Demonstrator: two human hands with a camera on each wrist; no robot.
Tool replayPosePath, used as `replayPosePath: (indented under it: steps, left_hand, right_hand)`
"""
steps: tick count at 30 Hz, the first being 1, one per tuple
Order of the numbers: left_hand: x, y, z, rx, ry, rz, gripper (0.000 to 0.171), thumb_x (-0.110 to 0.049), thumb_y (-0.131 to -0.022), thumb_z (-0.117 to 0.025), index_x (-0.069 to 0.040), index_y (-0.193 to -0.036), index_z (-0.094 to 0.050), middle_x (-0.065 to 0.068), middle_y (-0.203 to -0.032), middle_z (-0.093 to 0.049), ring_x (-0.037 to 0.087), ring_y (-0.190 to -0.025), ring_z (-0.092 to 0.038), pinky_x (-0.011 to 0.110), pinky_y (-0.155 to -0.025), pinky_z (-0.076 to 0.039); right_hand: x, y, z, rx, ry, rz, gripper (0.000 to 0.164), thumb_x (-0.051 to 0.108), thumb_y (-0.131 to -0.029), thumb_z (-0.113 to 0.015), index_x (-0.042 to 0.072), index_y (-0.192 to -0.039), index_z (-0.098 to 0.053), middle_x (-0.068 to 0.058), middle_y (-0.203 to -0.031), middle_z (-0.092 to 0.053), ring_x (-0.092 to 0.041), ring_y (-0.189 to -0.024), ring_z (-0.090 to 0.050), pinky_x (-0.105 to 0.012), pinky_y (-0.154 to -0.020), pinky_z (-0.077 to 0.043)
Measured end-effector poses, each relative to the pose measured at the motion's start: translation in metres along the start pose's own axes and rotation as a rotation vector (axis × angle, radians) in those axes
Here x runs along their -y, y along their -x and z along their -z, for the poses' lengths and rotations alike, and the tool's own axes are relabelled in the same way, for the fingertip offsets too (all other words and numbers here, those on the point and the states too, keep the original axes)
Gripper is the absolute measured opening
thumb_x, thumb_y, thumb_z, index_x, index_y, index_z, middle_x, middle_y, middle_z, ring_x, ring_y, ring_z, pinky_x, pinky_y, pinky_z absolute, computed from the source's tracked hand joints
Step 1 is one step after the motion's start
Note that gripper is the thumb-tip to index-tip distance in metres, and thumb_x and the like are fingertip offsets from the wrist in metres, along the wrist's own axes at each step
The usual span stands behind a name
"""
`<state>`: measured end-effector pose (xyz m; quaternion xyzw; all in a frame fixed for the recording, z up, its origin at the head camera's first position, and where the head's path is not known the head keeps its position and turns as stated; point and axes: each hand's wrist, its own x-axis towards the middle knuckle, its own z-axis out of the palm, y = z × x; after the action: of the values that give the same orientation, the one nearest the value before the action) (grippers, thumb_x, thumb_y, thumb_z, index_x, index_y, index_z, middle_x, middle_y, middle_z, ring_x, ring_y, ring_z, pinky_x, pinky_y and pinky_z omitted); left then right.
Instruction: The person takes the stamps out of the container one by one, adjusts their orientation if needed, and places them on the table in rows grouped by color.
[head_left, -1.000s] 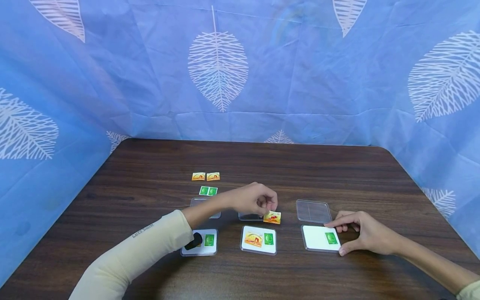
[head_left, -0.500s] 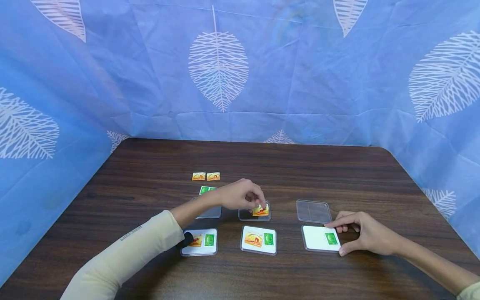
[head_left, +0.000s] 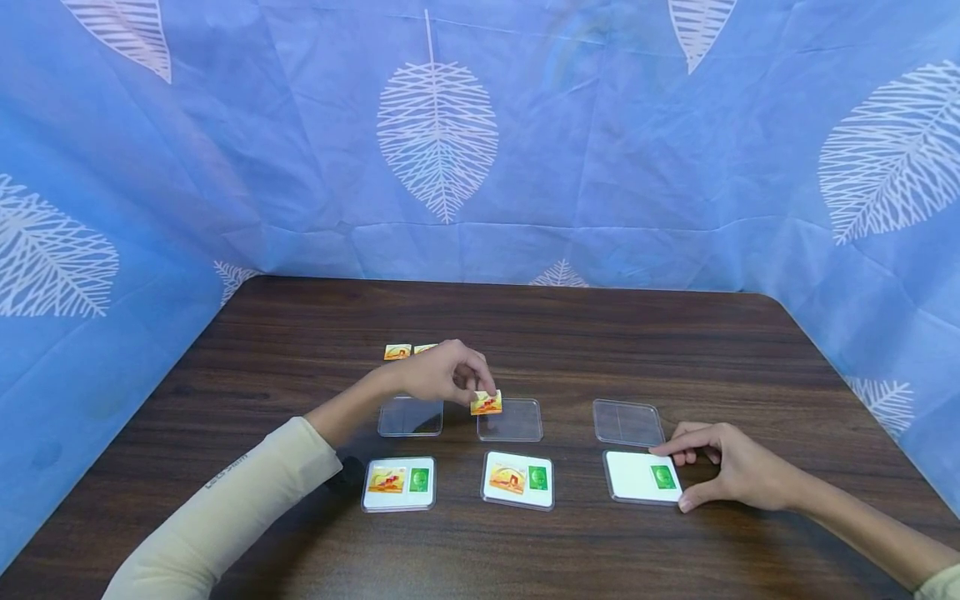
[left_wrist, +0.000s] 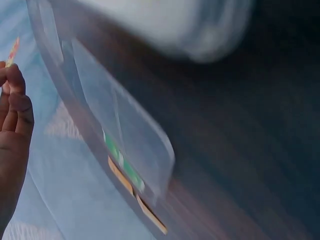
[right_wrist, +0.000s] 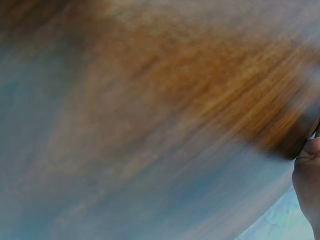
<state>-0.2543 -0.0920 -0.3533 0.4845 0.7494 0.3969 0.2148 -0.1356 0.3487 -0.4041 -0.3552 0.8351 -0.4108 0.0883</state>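
My left hand [head_left: 441,372] pinches a yellow-orange picture stamp [head_left: 487,404] between thumb and fingertips, above the left edge of the middle clear lid [head_left: 513,422]. In the left wrist view the stamp [left_wrist: 14,51] shows nearly edge-on. On the right, the thumb and fingers of my right hand [head_left: 727,467] hold the near and far right corners of a shallow case [head_left: 628,479] with a white insert. A green stamp [head_left: 663,477] lies on the right part of that insert. The right wrist view is mostly blurred.
Two more white-lined cases, left [head_left: 398,499] and middle [head_left: 517,501], each bear an orange and a green stamp. Clear lids lie behind, left [head_left: 410,418] and right [head_left: 627,423]. Orange stamps [head_left: 397,352] sit farther back; green stamps [left_wrist: 120,157] show in the left wrist view.
My left hand has moved left and away from me, carrying the orange stamp from the middle lid's right side to its left edge. My right hand keeps its place on the case.
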Motion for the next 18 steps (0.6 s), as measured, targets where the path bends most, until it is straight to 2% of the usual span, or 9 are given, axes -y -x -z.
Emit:
replayPosePath:
  steps: [4,9,12,18]
  left_hand:
    - [0.004,0.009,0.013,-0.013,0.038,0.029,0.020,0.014,-0.088,-0.065,0.009,-0.105,-0.074,0.013,-0.101,-0.069,0.011,-0.075,-0.053,0.025,-0.067,-0.049]
    - [0.011,0.021,0.029,-0.017,0.055,0.067,0.021,0.014,-0.089,-0.063,0.010,-0.107,-0.073,0.018,-0.107,-0.069,0.014,-0.076,-0.055,0.026,-0.068,-0.050]
    - [0.016,0.032,0.038,-0.059,0.048,0.121,0.024,0.014,-0.089,-0.061,0.009,-0.109,-0.073,0.018,-0.110,-0.069,0.016,-0.080,-0.056,0.027,-0.070,-0.051]
    - [0.030,0.056,0.055,-0.170,0.050,0.223,0.026,0.012,-0.091,-0.058,0.008,-0.112,-0.073,0.019,-0.113,-0.069,0.022,-0.084,-0.056,0.033,-0.073,-0.052]
  right_hand:
    - [0.000,0.000,0.000,0.002,0.000,-0.004,0.056,0.004,-0.075,-0.090,0.006,-0.128,-0.072,0.002,-0.103,-0.068,-0.014,-0.079,-0.053,-0.030,-0.057,-0.035]
    - [-0.001,0.000,-0.001,-0.010,-0.003,-0.005,0.055,0.004,-0.075,-0.090,0.006,-0.127,-0.073,0.001,-0.090,-0.059,-0.015,-0.076,-0.049,-0.030,-0.055,-0.033]
    - [-0.001,0.000,-0.002,-0.015,-0.006,0.004,0.055,0.003,-0.074,-0.090,0.005,-0.126,-0.073,-0.001,-0.085,-0.054,-0.016,-0.075,-0.047,-0.030,-0.056,-0.033]
    - [0.000,0.000,-0.001,-0.017,0.004,0.007,0.055,0.004,-0.074,-0.090,0.006,-0.126,-0.073,-0.001,-0.084,-0.053,-0.016,-0.075,-0.047,-0.030,-0.055,-0.032]
